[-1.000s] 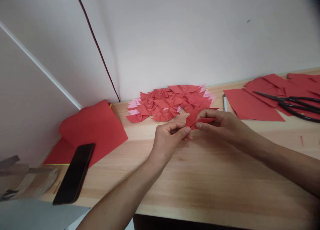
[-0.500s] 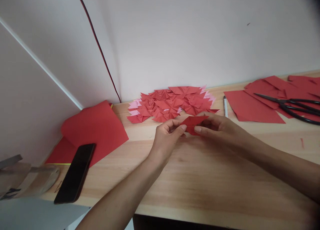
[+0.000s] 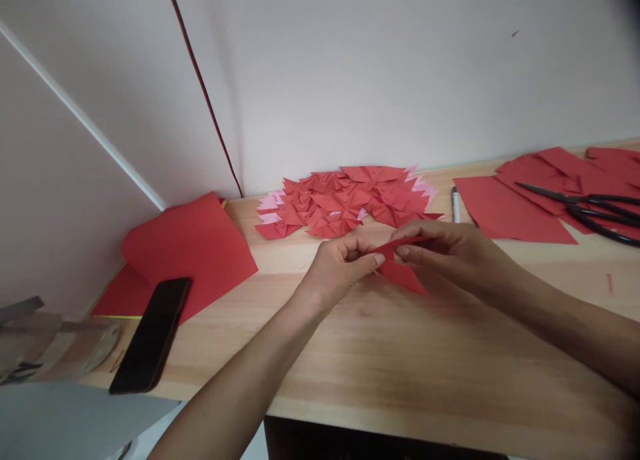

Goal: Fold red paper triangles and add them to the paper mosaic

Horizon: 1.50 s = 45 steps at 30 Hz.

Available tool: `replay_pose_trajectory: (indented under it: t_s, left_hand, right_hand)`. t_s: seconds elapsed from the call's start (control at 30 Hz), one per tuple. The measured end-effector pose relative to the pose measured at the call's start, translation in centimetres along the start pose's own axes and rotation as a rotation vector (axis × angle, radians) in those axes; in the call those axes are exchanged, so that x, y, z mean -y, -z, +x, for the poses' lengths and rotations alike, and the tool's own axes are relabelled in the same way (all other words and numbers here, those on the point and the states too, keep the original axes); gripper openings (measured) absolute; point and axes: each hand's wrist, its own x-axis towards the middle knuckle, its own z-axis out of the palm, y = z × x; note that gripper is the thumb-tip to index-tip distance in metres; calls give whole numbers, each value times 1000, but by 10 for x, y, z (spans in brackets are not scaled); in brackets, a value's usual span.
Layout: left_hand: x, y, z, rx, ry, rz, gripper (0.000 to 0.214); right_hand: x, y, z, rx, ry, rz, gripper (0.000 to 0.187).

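Both hands meet over the middle of the wooden table (image 3: pixel 400 367). My left hand (image 3: pixel 340 263) pinches one end of a small folded red paper piece (image 3: pixel 403 273) between thumb and fingers. My right hand (image 3: pixel 450 250) grips the same piece from the right, fingers closed on its upper edge. A pointed flap of the paper hangs below the hands, just above the tabletop. Right behind the hands lies a pile of folded red and pink paper pieces (image 3: pixel 345 203) against the wall.
Large red sheets (image 3: pixel 190 253) lie at the left with a black phone (image 3: pixel 150 333) resting on them. More red sheets (image 3: pixel 520 203), black scissors (image 3: pixel 585 207) and a pen (image 3: pixel 455 203) sit at the right. A dark cable (image 3: pixel 205 93) runs down the wall.
The folded paper has been turned and opened out between the fingers; a pointed flap now hangs lower toward the table. Both hands stayed in about the same place.
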Motion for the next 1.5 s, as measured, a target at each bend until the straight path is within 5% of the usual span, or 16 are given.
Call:
replay_pose_trajectory:
  t_s: [0.23, 0.47, 0.67, 0.83, 1.07, 1.27, 1.5]
  left_hand:
    - [6, -1, 1, 4, 124, -263, 24]
    - [7, 0, 5, -153, -186, 73, 15]
    - [6, -7, 1, -183, -322, 317, 9]
    - [4, -9, 0, -201, -223, 224, 7]
    - [4, -2, 3, -124, -40, -3, 14]
    - [9, 3, 4, -23, -54, -73, 22]
    - [10, -4, 1, -156, -88, -76, 20]
  right_hand:
    - [3, 2, -1, -91, 78, -81, 15]
    - [-4, 4, 2, 30, -141, 111, 54]
    - [6, -1, -4, 60, -213, 147, 36]
    - [18, -3, -6, 71, -269, 113, 32]
    - [11, -1, -3, 39, -165, -114, 23]
    - [9, 2, -3, 34, -117, -171, 24]
    - [5, -2, -4, 80, -159, -76, 24]
